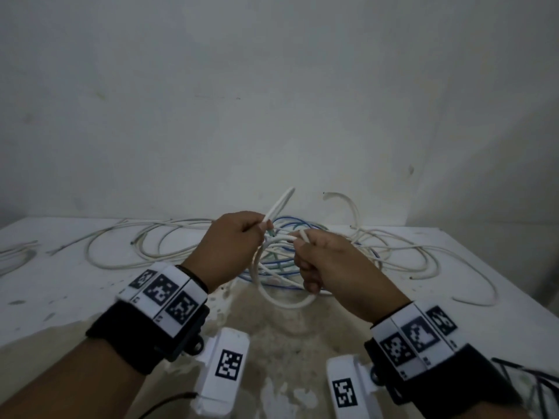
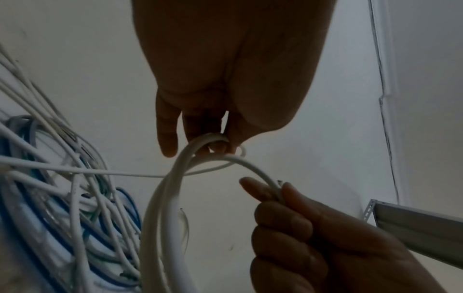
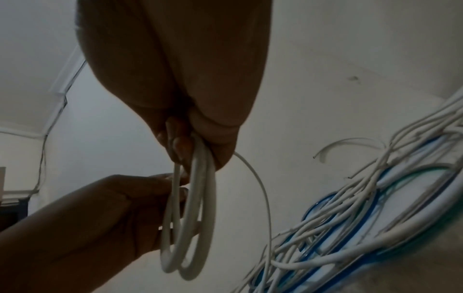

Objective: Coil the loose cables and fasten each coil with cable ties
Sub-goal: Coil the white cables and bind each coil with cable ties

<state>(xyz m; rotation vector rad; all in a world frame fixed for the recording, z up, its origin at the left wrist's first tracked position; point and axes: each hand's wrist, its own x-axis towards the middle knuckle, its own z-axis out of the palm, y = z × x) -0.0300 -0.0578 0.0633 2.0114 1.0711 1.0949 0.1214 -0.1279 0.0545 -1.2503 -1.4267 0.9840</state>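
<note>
Both hands hold a small white coil [image 1: 273,285] up over the bench [image 1: 75,297], likely so its loops stay round and do not spring apart. The left hand [image 1: 230,249] pinches the top of the loops, and the right hand [image 1: 326,264] pinches the loose end, fingers curled. The cable looks smooth, stiff and bendy; more white and blue cables [image 1: 302,252] lie tangled behind.
</note>
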